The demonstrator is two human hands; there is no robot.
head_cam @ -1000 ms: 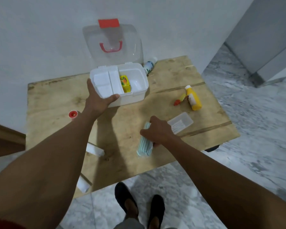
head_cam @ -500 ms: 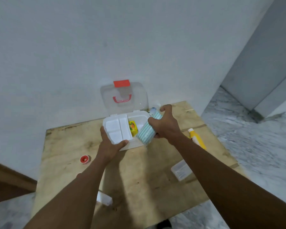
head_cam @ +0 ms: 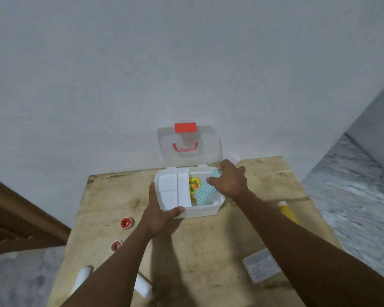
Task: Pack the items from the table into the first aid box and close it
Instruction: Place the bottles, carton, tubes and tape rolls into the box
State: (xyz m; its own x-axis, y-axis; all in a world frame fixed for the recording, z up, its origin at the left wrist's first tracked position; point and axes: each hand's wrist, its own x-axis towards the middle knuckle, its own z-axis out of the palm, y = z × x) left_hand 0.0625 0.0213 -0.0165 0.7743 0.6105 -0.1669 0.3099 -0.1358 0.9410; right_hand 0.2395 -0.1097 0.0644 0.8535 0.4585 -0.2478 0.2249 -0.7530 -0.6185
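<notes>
Hands meet at the white first aid box [head_cam: 206, 212], which sits open on the wooden table [head_cam: 208, 251] near the wall, its clear lid [head_cam: 208, 151] standing upright behind it with a red latch [head_cam: 185, 127] at the top and a red handle [head_cam: 185, 147] showing through. The left hand [head_cam: 157, 212] grips the box's near left corner, thumb on the front rim and fingers wrapped along the left side. The right hand [head_cam: 230, 181] is closed over the far end of a green striped pack [head_cam: 205, 191], which lies tilted in the box's right compartment, its lower end down inside. Just left of the pack, in the same compartment, is a small yellow packet [head_cam: 193, 185]. A white divided tray [head_cam: 173, 192] fills the left part of the box. On the table, two small red tape rolls [head_cam: 126, 223] lie to the left, well apart from the box, a yellow bottle [head_cam: 287, 212] lies to the right beside the right forearm, a clear flat case [head_cam: 262, 265] lies near the front right edge, and two white rolls [head_cam: 142, 285] lie at the front, partly hidden by the left forearm.
</notes>
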